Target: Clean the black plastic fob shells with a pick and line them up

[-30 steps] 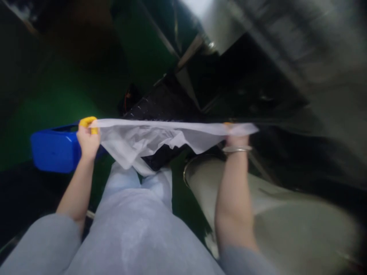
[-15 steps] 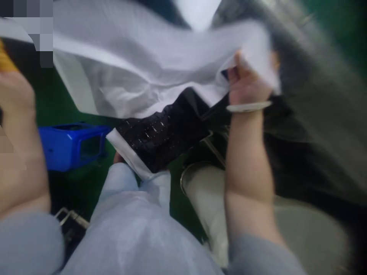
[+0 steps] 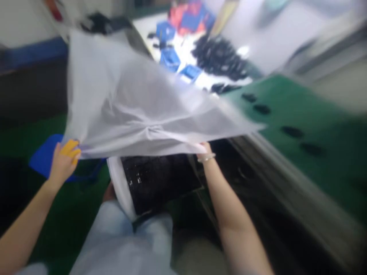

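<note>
A thin, whitish translucent sheet [image 3: 126,91] is stretched out in front of me, with gathered creases near its middle. My left hand [image 3: 65,162], with yellow coverings on its fingers, is closed on the sheet's near left corner. On the right, my right hand [image 3: 205,150], a pale band at its wrist, grips the near edge; its fingers are partly hidden by the sheet. Below the sheet, just beyond my knees, is a dark surface with glossy black pieces [image 3: 160,179], and white material [image 3: 122,187] lies along its left side. The sheet hides its far part.
A blue plastic bin [image 3: 47,154] stands on the green floor at left. To the right runs a green conveyor belt [image 3: 275,89] carrying several dark pieces. Beyond is a bright white table [image 3: 183,49] with a pile of black parts [image 3: 219,57] and blue containers [image 3: 169,59].
The sheet is spread flatter and wider, its far part raised. Both hands appear farther out from me and lower in view. My view has tilted up, bringing in the belt and bright table.
</note>
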The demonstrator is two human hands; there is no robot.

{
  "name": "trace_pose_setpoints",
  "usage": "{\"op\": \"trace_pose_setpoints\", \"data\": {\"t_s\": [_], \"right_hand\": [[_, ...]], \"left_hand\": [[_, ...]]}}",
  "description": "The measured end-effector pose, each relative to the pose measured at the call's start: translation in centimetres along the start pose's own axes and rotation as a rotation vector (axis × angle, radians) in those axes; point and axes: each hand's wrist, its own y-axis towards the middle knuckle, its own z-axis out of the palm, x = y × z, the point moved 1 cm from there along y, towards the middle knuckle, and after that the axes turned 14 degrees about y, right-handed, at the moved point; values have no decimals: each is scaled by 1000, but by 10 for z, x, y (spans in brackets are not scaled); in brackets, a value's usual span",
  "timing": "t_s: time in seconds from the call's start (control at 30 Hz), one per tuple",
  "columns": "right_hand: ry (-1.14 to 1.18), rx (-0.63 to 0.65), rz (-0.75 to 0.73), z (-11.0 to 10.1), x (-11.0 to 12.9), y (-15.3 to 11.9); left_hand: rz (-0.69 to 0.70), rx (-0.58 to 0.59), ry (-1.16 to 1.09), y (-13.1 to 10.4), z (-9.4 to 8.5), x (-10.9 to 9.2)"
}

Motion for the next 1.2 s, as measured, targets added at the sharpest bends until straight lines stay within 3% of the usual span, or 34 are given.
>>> {"op": "trace_pose_setpoints", "data": {"t_s": [0.13,0.27,0.4,0.57,0.73,0.87,1.0,1.2], "right_hand": [[-74,193,32,-8,14,-1],[-146,276,103,-24,23,-14],[-191,270,119,-42,33,-24],[-292,235,87,-63,49,-32],[-525,314,134,-80,33,-44],[-711,491,178,-90,-3,-50],[-901,672,191,-103,-44,-39],[-1232,836,252,-120,-92,-19]], "left_hand": [[15,79,24,-61,-11,-28],[87,120,5,-88,-14,-47],[150,158,-63,-87,-4,-50],[156,150,-125,-60,8,-47],[231,195,-167,-56,7,-60],[276,331,-244,-85,16,-100],[239,444,-278,-119,28,-162],[193,676,-294,-159,41,-250]]}}
